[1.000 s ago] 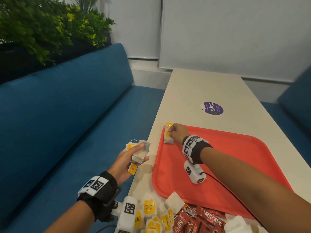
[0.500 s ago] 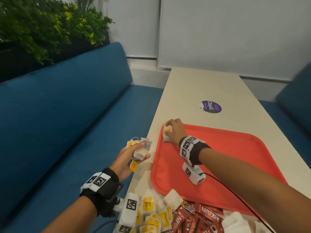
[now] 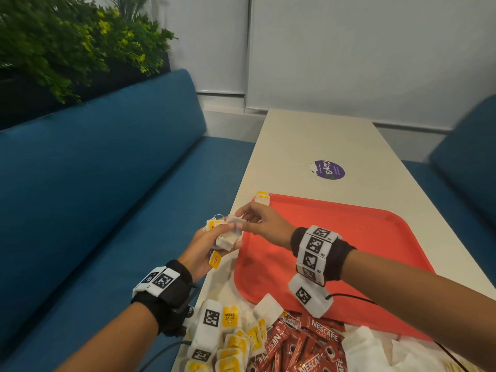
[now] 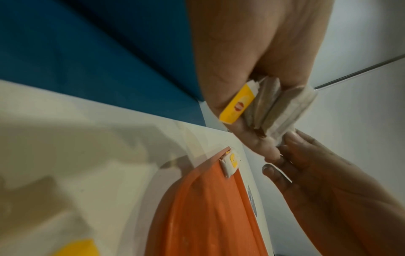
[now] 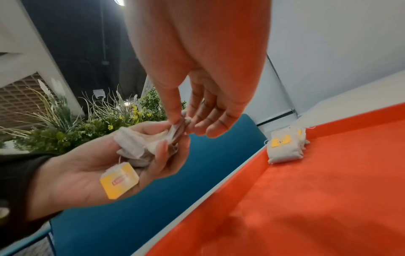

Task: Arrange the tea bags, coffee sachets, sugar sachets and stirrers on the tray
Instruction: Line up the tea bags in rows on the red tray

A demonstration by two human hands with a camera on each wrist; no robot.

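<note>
1. Looking down from the head view, the left hand (image 3: 206, 245) holds a bunch of tea bags (image 3: 228, 234) in its curled palm, just off the left edge of the red tray (image 3: 349, 237), with a yellow tag (image 3: 215, 260) dangling below. The right hand (image 3: 263, 224) reaches across and pinches the top bag of that bunch between thumb and fingertips. Placed tea bags (image 3: 262, 197) sit in the tray's far left corner. At the near edge of the worktop (image 3: 308, 135) lie a pile of yellow-tagged tea bags (image 3: 236, 342), red Nescafe sachets (image 3: 303, 347) and white sachets (image 3: 362, 347). A purple sticker (image 3: 328, 169) lies beyond the tray.

2. From the left wrist, the left grip clasps the stacked tea bags (image 4: 276, 107) and a yellow tag (image 4: 237, 105); fingertips (image 4: 293, 138) of the right hand touch the outermost bag. The placed bags (image 4: 231, 161) rest against the tray's corner rim (image 4: 214, 155).

3. From the right wrist, the right grip's thumb (image 5: 173, 110) and fingers nip a bag's corner (image 5: 178, 129) held in the left palm (image 5: 72, 175). The placed tea bags (image 5: 285, 149) stand in the tray corner, well apart from both hands, against the blue bench seat (image 5: 197, 164).
</note>
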